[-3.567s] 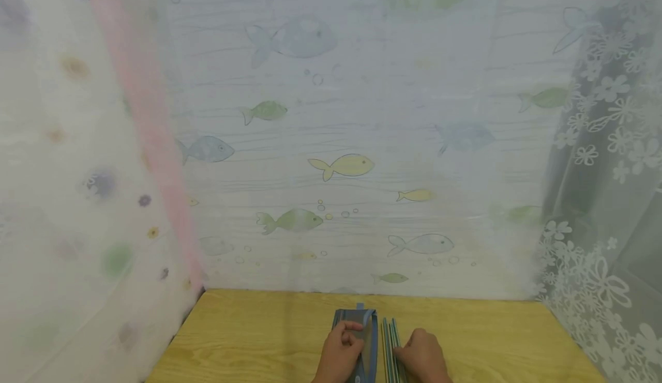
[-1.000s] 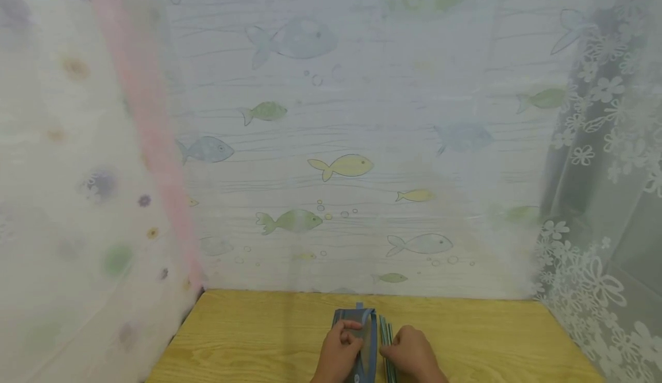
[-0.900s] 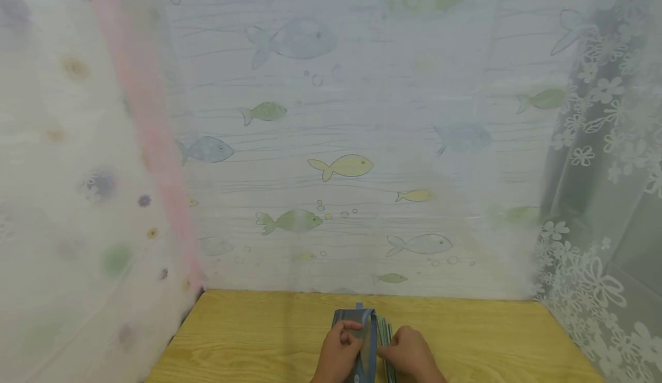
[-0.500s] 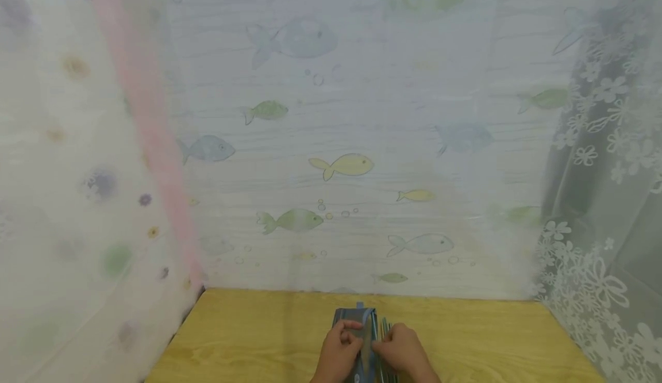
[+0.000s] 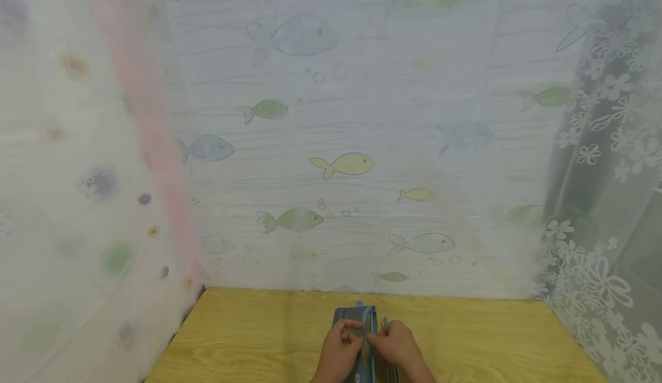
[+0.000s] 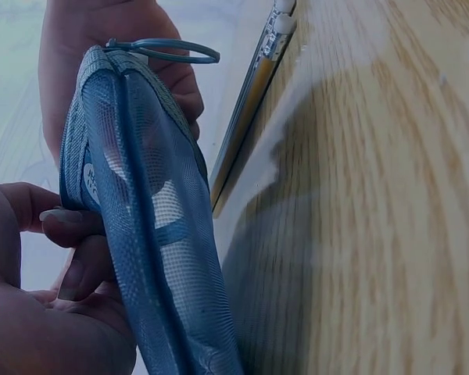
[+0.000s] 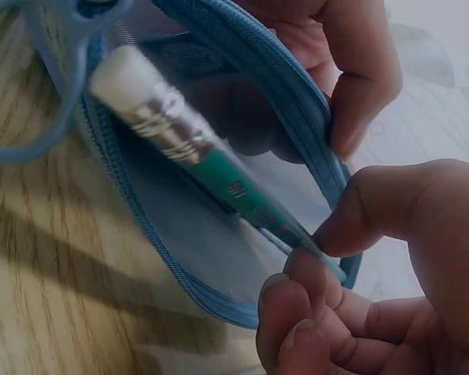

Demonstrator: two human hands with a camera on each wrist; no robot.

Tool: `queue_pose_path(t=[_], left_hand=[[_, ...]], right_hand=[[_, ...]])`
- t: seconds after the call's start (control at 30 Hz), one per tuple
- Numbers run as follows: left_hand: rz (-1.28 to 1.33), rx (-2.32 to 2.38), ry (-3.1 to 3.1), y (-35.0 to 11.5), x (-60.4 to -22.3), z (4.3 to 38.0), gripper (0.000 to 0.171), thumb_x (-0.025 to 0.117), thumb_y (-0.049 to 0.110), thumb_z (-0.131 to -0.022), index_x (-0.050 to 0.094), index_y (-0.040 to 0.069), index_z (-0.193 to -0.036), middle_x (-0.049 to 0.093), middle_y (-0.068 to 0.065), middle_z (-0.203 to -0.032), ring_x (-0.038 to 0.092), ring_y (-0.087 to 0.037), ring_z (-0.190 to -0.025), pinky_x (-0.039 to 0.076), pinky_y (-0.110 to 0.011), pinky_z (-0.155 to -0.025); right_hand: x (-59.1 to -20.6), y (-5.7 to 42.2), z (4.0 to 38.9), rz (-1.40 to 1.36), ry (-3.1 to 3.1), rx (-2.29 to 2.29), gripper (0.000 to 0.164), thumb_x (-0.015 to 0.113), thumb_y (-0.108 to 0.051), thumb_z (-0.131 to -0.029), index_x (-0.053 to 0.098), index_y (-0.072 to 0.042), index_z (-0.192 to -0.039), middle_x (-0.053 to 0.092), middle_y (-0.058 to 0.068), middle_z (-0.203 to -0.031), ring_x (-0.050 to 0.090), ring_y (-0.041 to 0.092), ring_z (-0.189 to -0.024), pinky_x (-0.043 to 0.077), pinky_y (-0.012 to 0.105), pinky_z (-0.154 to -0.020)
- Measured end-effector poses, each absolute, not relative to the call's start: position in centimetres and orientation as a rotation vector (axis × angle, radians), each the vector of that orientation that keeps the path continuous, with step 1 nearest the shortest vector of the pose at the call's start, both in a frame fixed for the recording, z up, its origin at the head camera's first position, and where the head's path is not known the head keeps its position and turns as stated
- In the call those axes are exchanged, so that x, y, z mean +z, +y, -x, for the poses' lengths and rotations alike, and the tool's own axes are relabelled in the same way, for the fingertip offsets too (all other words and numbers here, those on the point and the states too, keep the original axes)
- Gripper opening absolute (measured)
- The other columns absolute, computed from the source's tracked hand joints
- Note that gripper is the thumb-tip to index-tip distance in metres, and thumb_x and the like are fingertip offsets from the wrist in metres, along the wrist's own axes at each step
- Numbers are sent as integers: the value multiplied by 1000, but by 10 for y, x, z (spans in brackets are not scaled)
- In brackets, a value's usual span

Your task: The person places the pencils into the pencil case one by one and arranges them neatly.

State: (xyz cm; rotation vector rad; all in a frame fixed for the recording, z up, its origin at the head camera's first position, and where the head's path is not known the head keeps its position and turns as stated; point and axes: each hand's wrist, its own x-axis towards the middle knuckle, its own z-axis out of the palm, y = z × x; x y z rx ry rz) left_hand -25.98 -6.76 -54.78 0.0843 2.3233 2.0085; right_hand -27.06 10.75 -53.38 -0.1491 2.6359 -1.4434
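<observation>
A blue mesh pencil case [image 6: 168,226] with an unzipped mouth stands upright in the left wrist view; in the head view the pencil case [image 5: 351,314] lies near the table's front. My left hand [image 5: 338,349] holds its edge, with curled fingertips [image 6: 74,273] against the zipper side. My right hand [image 5: 397,344] pinches a green pencil [image 7: 246,195] between thumb and fingers at the case's mouth. The pencil's white eraser end points away from the hand and overlaps the opening. Its other end is hidden by the fingers.
A few more pencils [image 6: 258,78] lie on the wooden table [image 5: 248,337] just right of the case, partly under my right hand. A blue zipper pull loop [image 7: 76,74] juts from the case's end. Fish-patterned curtain [image 5: 341,228] rises behind the table.
My right hand has moved left from the pencils beside the case to its mouth, bringing one pencil along. Fewer pencils show beside the case. My left hand stays put.
</observation>
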Motion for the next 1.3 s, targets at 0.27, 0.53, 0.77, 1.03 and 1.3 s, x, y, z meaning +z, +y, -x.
queue_pose_path(t=[0.27,0.53,0.77,1.03,1.3], left_hand=[[-66,1993,2321,-68,-547,260,29,65,4,-91,66,5,-120,59,4,-74,51,-12,-65,43,-28,-61],[-65,2001,2327,-66,-549,261,29,64,3,-90,67,6,-119,60,4,-73,52,-12,-64,43,-28,-60],[-52,2007,2317,-66,-549,261,29,64,3,-90,67,5,-119,60,4,-73,52,-12,-63,44,-28,-60],[-42,2005,2293,-66,-548,260,31,64,3,-90,66,4,-121,60,4,-73,53,-12,-64,44,-28,-61],[-84,2043,2294,-67,-549,259,30,65,3,-91,66,3,-121,59,3,-73,52,-12,-62,43,-27,-59]], right_hand=[[-534,108,272,113,2577,-1481,37,68,-24,-91,51,-21,-58,47,-9,-53,48,8,-49,44,25,-50],[-532,105,270,115,2563,-1482,30,68,-24,-93,65,-12,-65,59,-5,-56,59,11,-52,49,27,-52],[-535,107,272,135,2552,-1478,27,68,-23,-94,70,-7,-72,66,-1,-61,65,13,-56,54,30,-54],[-540,111,273,208,2542,-1514,28,68,-20,-94,69,-5,-71,67,1,-62,67,15,-57,56,35,-55],[-540,115,272,224,2611,-1488,27,69,-20,-92,67,-8,-67,58,-5,-57,57,11,-52,48,30,-51]])
